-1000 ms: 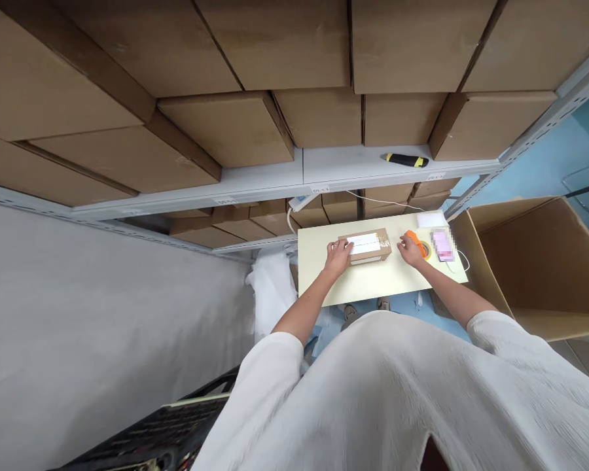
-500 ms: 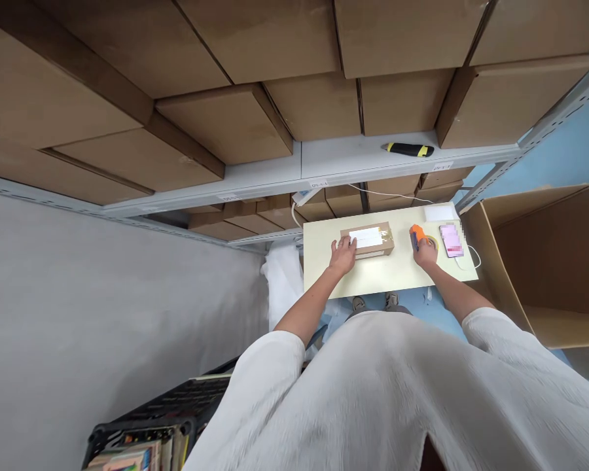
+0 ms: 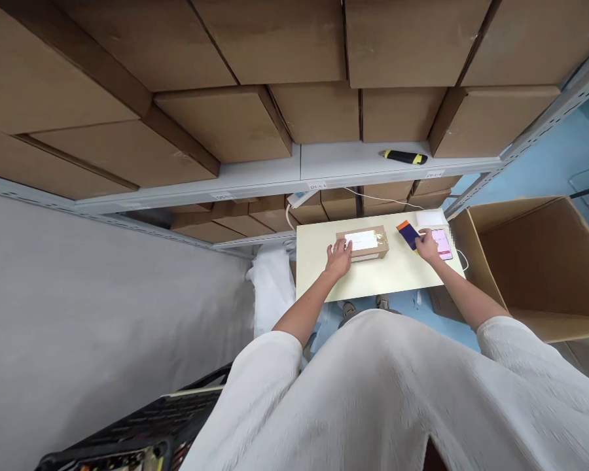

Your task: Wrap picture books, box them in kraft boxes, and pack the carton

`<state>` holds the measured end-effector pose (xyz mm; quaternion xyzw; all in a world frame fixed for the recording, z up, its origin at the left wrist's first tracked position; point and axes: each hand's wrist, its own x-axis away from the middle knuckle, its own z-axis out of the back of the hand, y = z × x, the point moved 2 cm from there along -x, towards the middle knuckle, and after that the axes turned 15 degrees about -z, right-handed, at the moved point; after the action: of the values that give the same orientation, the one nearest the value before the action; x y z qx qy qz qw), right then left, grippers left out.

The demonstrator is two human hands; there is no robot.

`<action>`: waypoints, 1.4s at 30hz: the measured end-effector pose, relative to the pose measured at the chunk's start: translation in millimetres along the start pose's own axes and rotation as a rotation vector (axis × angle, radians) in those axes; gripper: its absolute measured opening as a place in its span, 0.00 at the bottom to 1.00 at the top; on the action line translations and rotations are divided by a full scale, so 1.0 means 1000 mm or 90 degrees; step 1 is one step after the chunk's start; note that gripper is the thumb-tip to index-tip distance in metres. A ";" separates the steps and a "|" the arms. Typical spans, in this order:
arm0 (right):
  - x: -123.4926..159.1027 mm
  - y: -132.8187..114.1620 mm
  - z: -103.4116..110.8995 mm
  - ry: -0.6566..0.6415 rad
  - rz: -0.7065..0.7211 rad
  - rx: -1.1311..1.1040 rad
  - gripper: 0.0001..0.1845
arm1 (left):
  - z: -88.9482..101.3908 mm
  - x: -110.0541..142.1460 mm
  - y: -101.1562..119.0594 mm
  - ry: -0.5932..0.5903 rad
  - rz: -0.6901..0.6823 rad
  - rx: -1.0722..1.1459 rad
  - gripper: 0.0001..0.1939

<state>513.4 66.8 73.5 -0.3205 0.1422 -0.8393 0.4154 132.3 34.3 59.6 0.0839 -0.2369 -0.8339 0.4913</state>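
A small brown cardboard box with a white label and clear tape at its right end lies on the pale yellow table. My left hand rests on the box's left end, its fingers spread and touching the label's edge. To the right of the box, my right hand is closed around an orange and dark blue tape dispenser, held tilted above the table. A phone with a pink screen lies just right of this hand, partly covered by it.
A white block-like item sits at the table's back right corner. Metal shelving packed with cardboard boxes runs behind, with a black and yellow utility knife on it. A large open carton stands right; a black crate stands lower left.
My right hand has turned the tape dispenser, so its dark blue side now shows and it points up and left. My left hand stays on the box. The whole view has shifted slightly.
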 end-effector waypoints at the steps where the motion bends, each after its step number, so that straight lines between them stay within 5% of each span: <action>1: 0.000 -0.008 0.005 -0.014 0.024 -0.045 0.22 | 0.000 0.000 0.000 0.006 0.000 0.006 0.36; 6: 0.008 -0.069 0.012 -0.141 0.166 -0.154 0.24 | -0.001 0.000 0.000 0.017 0.000 0.015 0.34; 10: 0.023 -0.119 -0.012 -0.250 0.243 -0.143 0.22 | 0.000 0.001 0.001 0.025 0.000 0.016 0.34; 14: 0.035 -0.142 -0.043 -0.307 0.247 -0.131 0.16 | 0.001 0.002 0.000 0.031 -0.007 0.026 0.34; 21: 0.045 -0.141 -0.042 -0.239 0.317 0.012 0.08 | 0.000 0.002 -0.001 0.017 -0.009 0.023 0.33; 25: 0.052 -0.142 -0.032 -0.194 0.362 0.132 0.25 | 0.000 0.002 -0.001 0.000 -0.004 -0.001 0.31; 29: 0.051 -0.143 -0.022 -0.120 0.403 0.212 0.30 | -0.002 0.001 -0.003 -0.001 -0.009 -0.002 0.32; 36: 0.035 -0.123 -0.006 -0.223 0.342 0.146 0.34 | -0.004 -0.001 -0.008 0.013 -0.019 0.012 0.33; 42: 0.031 -0.123 -0.013 -0.236 0.361 0.089 0.31 | -0.002 -0.001 -0.008 0.036 -0.014 0.045 0.31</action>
<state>416.6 117.5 138.6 -0.3863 0.0900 -0.6256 0.6718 127.7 37.0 53.8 0.1273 -0.2516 -0.8278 0.4850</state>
